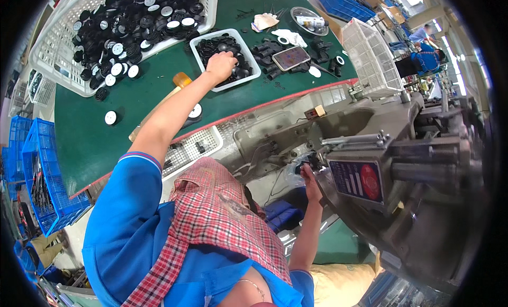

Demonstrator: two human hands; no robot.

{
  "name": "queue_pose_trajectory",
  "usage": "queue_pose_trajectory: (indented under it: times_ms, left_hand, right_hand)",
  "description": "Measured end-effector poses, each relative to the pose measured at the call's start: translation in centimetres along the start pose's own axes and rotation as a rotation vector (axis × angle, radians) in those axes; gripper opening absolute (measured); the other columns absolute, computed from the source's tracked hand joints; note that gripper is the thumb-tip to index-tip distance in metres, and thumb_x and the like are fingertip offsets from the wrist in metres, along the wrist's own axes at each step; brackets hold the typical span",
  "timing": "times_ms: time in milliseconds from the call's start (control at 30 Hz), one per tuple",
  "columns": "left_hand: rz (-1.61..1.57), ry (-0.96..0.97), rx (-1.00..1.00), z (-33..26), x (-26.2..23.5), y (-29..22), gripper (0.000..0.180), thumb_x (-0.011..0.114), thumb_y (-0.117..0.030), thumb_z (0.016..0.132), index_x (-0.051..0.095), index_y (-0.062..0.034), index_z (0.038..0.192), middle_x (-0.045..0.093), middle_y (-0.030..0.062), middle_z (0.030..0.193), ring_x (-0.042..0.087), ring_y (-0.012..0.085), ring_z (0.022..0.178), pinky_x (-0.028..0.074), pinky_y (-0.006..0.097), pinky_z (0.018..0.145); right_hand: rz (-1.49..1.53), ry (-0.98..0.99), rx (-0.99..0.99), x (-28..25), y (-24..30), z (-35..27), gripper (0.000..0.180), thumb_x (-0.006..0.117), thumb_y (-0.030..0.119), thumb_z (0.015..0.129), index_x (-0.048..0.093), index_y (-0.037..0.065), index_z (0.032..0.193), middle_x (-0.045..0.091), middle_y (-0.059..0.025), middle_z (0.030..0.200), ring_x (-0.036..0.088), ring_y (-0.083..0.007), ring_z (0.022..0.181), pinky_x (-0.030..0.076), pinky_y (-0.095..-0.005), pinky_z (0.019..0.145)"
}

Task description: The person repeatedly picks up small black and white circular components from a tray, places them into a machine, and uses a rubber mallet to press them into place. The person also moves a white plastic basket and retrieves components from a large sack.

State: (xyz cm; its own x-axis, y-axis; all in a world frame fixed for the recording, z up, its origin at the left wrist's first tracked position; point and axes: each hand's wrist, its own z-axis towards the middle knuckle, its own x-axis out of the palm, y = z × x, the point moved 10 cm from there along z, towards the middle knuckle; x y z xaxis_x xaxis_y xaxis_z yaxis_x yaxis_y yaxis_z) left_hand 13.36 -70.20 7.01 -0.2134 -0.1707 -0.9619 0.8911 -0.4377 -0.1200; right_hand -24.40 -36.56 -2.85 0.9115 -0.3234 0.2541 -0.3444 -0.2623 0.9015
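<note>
My left hand reaches over a small white bin full of black round plastic parts. Its fingers curl down among the parts, and what they grip is hidden. Lower right, my right hand is raised against the grey metal machine. Its fingers close around something dark beside a clear plastic bag, too small to make out. A big white basket to the left holds many black discs, some with white faces.
On the green table lie a phone, black pipe-like fittings, an orange-brown roll and a metal tray. A white perforated tray sits below the table edge. Blue crates stand left; another person sits far right.
</note>
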Motion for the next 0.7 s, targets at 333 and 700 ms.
queue_pose_trajectory:
  times_ms: [333,700]
  left_hand:
    - [-0.051,-0.03,-0.031,-1.2,0.3,1.6,0.017,0.067,-0.023,0.082,0.072,-0.0116,0.093,0.063,0.0068,0.101,0.062,0.0272,0.097,0.052,0.041,0.081]
    - [-0.495,-0.171,-0.074,-3.0,-4.8,2.8,0.025,0.065,-0.028,0.085,0.069,-0.0046,0.089,0.063,0.0143,0.089,0.063,0.0312,0.085,0.049,0.041,0.073]
  right_hand:
    - [0.07,0.053,0.182,7.1,1.1,-1.2,0.02,0.065,0.016,0.091,0.064,0.002,0.105,0.064,-0.0043,0.084,0.058,-0.0101,0.072,0.046,-0.0219,0.069]
    - [-0.553,-0.339,-0.182,5.5,2.1,-2.1,0.018,0.066,0.01,0.088,0.069,-0.003,0.1,0.067,-0.0016,0.092,0.062,-0.0089,0.083,0.047,-0.0222,0.077]
